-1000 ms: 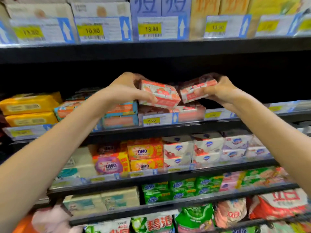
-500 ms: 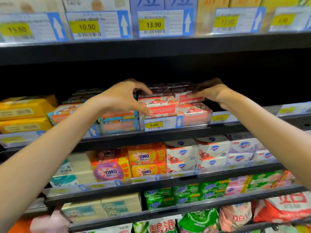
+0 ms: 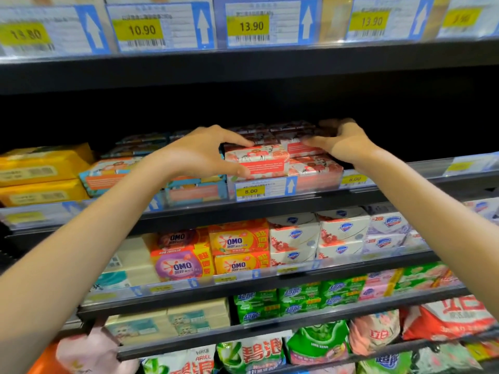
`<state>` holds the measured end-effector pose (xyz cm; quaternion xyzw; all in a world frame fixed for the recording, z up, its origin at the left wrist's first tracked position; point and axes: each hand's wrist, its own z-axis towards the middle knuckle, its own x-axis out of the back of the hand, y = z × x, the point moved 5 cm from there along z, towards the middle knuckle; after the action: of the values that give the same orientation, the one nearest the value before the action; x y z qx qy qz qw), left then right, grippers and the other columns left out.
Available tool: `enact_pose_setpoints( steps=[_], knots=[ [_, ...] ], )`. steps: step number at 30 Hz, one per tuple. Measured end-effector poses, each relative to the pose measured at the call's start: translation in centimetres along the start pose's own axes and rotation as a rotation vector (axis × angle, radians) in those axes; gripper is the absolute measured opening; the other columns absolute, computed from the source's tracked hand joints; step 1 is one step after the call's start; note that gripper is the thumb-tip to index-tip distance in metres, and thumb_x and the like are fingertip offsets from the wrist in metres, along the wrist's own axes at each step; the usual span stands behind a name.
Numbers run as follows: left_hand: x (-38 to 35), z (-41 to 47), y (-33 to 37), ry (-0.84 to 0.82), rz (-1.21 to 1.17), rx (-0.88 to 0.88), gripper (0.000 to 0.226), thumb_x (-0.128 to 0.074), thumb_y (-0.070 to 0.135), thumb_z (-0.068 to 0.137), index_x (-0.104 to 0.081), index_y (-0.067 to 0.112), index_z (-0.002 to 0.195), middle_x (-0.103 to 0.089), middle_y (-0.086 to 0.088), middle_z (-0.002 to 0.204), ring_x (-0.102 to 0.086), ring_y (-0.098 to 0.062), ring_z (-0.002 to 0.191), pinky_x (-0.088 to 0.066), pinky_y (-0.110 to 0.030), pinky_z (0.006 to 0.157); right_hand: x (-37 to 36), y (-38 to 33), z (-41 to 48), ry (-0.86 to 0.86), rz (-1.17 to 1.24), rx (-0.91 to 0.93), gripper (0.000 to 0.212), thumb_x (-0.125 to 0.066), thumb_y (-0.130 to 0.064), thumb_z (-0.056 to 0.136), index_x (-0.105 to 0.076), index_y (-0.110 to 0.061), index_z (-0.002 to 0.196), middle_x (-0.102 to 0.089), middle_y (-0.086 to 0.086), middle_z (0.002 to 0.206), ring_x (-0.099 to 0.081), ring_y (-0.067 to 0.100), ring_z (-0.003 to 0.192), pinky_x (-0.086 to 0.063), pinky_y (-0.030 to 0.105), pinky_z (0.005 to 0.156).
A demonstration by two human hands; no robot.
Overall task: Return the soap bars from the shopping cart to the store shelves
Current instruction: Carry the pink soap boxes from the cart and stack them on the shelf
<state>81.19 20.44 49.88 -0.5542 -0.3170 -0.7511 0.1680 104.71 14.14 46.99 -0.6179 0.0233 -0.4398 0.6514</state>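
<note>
L hand (image 3: 205,152) is gripping a red soap bar (image 3: 256,161), thumb at the front, fingers on top. The bar is sitting on the front stack on the middle shelf (image 3: 270,209), right above the 8.00 price tag (image 3: 251,190). R hand (image 3: 343,143) is holding a 2nd red soap bar (image 3: 299,148) just beside it, fingers curling over the back. On the L side, blue & orange soap boxes (image 3: 197,190) are crowding in next to the stack. Dark red bars (image 3: 270,130) are filling the back. The upper shelf (image 3: 243,71) is hanging over both hands. OMO packs (image 3: 237,241) are sitting one shelf below.
</note>
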Motion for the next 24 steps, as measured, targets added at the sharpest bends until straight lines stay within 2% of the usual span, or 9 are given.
enact_pose_setpoints(
  steps=[2,5,8,12,16,18,20,22,24],
  knots=[
    [-0.2,-0.6,0.2,0.059,0.027,-0.010,0.062,-0.070,0.048,0.077,-0.046,0.039,0.134,-0.047,0.007,0.139,-0.042,-0.016,0.128,-0.037,-0.030,0.099,0.0,-0.8,-1.5,0.112,-0.131,0.107,0.064,-0.069,-0.040,0.082,-0.044,-0.012,0.135,-0.057,0.008,0.127,-0.060,0.018,0.097,-0.051,0.027,0.077],
    [-0.5,-2.3,0.9,0.260,0.079,-0.078,0.066,-0.070,0.047,0.077,-0.046,0.029,0.136,-0.051,0.004,0.138,-0.046,-0.017,0.127,-0.036,-0.037,0.107,-0.1,-1.9,-5.4,0.272,-0.223,0.354,0.059,-0.062,-0.035,0.089,-0.040,-0.016,0.140,-0.046,0.005,0.141,-0.043,0.019,0.129,-0.036,0.030,0.103],
    [-1.7,-5.5,2.0,0.491,0.065,-0.181,0.063,-0.063,0.049,0.078,-0.050,0.022,0.133,-0.051,-0.002,0.138,-0.043,-0.021,0.131,-0.025,-0.044,0.113,-1.2,-0.9,-9.0,0.333,-0.205,0.606,0.053,-0.056,-0.035,0.090,-0.046,-0.009,0.136,-0.049,0.010,0.139,-0.039,0.023,0.133,-0.028,0.028,0.110],
    [-6.4,-11.1,2.7,0.662,-0.207,-0.140,0.049,-0.058,0.036,0.082,-0.056,0.017,0.127,-0.056,0.006,0.127,-0.050,-0.010,0.121,-0.036,-0.024,0.106,-3.3,2.2,-14.7,0.286,-0.127,0.836,0.041,-0.054,-0.024,0.090,-0.054,-0.001,0.123,-0.058,0.014,0.124,-0.047,0.021,0.120,-0.034,0.026,0.105],
    [-15.3,-15.7,2.9,0.542,-0.309,0.112,0.051,-0.054,0.044,0.081,-0.055,0.023,0.127,-0.058,0.008,0.123,-0.053,-0.008,0.114,-0.039,-0.021,0.099,-6.6,8.4,-18.7,-0.083,-0.031,0.727,0.043,-0.050,-0.030,0.091,-0.053,-0.007,0.127,-0.060,0.008,0.122,-0.053,0.018,0.112,-0.039,0.025,0.095],
    [-20.1,-18.2,2.7,0.436,-0.323,0.277,0.057,-0.051,0.052,0.079,-0.052,0.027,0.130,-0.059,0.007,0.124,-0.057,-0.009,0.108,-0.045,-0.026,0.093,-8.9,12.5,-20.6,-0.349,-0.127,0.591,0.052,-0.046,-0.042,0.092,-0.043,-0.020,0.139,-0.054,0.001,0.133,-0.049,0.013,0.119,-0.036,0.022,0.096],
    [-25.1,-21.7,3.0,0.337,-0.350,0.470,0.062,-0.053,0.056,0.076,-0.049,0.030,0.133,-0.061,0.006,0.124,-0.062,-0.011,0.101,-0.049,-0.030,0.088,-11.1,17.3,-23.2,-0.605,-0.229,0.498,0.060,-0.041,-0.051,0.090,-0.033,-0.029,0.145,-0.048,-0.001,0.142,-0.045,0.016,0.128,-0.037,0.030,0.101],
    [-29.5,-26.0,3.9,0.257,-0.442,0.659,0.066,-0.054,0.057,0.073,-0.050,0.028,0.132,-0.062,0.003,0.122,-0.064,-0.017,0.096,-0.050,-0.034,0.089,-12.8,21.5,-26.5,-0.812,-0.299,0.445,0.061,-0.041,-0.051,0.091,-0.030,-0.027,0.147,-0.045,0.002,0.145,-0.043,0.021,0.131,-0.037,0.036,0.103],
    [-32.6,-30.8,5.2,0.236,-0.524,0.841,0.075,-0.048,0.065,0.068,-0.052,0.022,0.130,-0.064,-0.001,0.118,-0.064,-0.022,0.098,-0.050,-0.037,0.090,-14.0,24.4,-30.2,-0.983,-0.334,0.419,0.060,-0.043,-0.048,0.092,-0.034,-0.021,0.145,-0.044,0.005,0.145,-0.043,0.021,0.132,-0.033,0.032,0.105]
  ],
)
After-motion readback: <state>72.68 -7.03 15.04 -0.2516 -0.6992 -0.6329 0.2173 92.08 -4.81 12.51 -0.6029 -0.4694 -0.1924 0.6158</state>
